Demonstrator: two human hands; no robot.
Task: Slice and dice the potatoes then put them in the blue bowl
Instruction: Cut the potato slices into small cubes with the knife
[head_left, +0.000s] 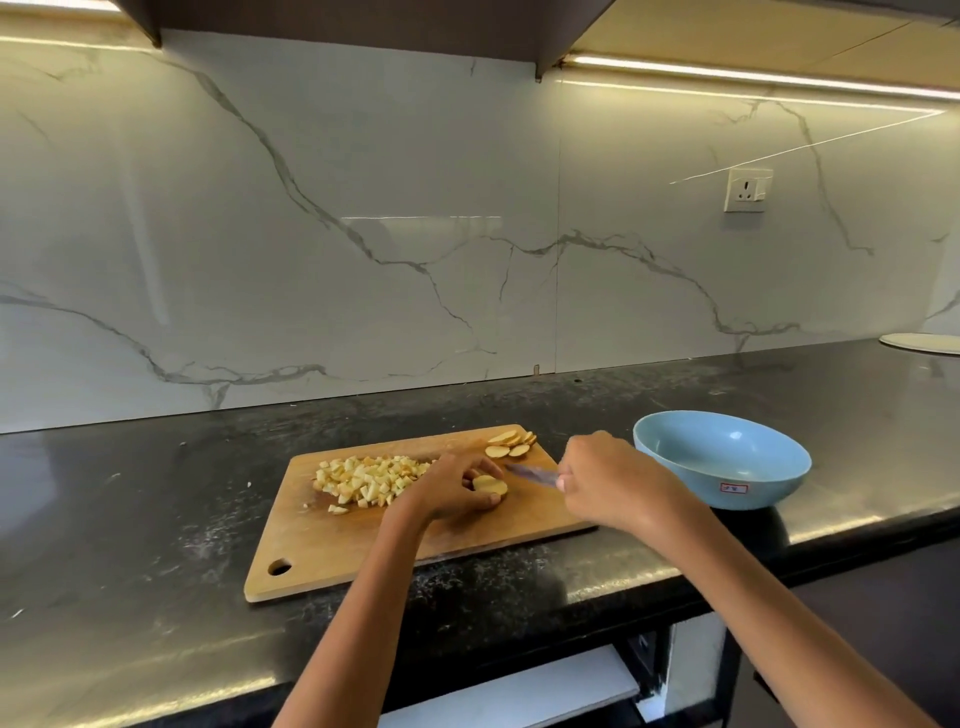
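A wooden cutting board (332, 551) lies on the black counter. A pile of diced potato (366, 478) covers its left middle. Several round potato slices (511, 444) lie at its far right corner. My left hand (457, 488) holds a small stack of potato slices (490, 486) down on the board. My right hand (613, 480) grips a knife (530, 474), its blade pointing left toward the stack, just to the right of it. The blue bowl (722, 457) stands on the counter to the right of the board and looks empty.
The black stone counter (156, 519) runs along a marble-patterned wall with a wall socket (746, 189) at the right. A pale flat plate (922, 343) lies at the far right edge. The counter's front edge drops off below my arms.
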